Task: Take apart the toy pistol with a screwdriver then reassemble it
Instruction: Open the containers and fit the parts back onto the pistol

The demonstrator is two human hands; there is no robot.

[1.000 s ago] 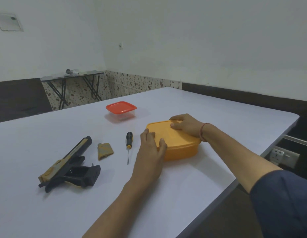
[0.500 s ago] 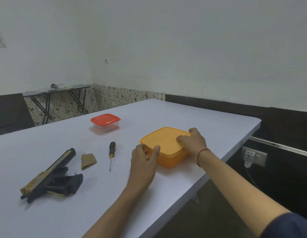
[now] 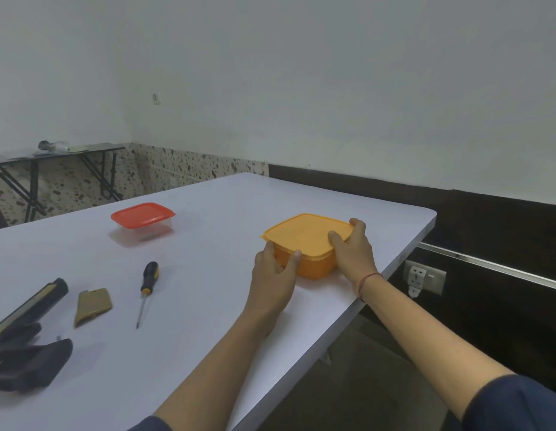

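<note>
The black and tan toy pistol [image 3: 24, 337] lies at the left edge of the white table [image 3: 208, 244], partly cut off by the frame. Its loose tan grip panel [image 3: 91, 306] rests beside it, with a tiny screw [image 3: 58, 338] close by. A black and yellow screwdriver [image 3: 147, 289] lies to the right of the panel. Both hands hold a lidded orange box [image 3: 304, 241] near the table's right edge: my left hand [image 3: 275, 275] grips its near left corner, my right hand [image 3: 353, 253] its right side.
A clear box with a red lid [image 3: 143, 220] stands farther back on the table. The table's right edge drops off just beyond the orange box. A wall socket [image 3: 424, 278] sits low on the dark wall at right. A folding table [image 3: 52, 157] stands far left.
The view has swung right and the pistol has slid toward the left edge of the frame. My right hand has moved from the lid's top to the box's right side.
</note>
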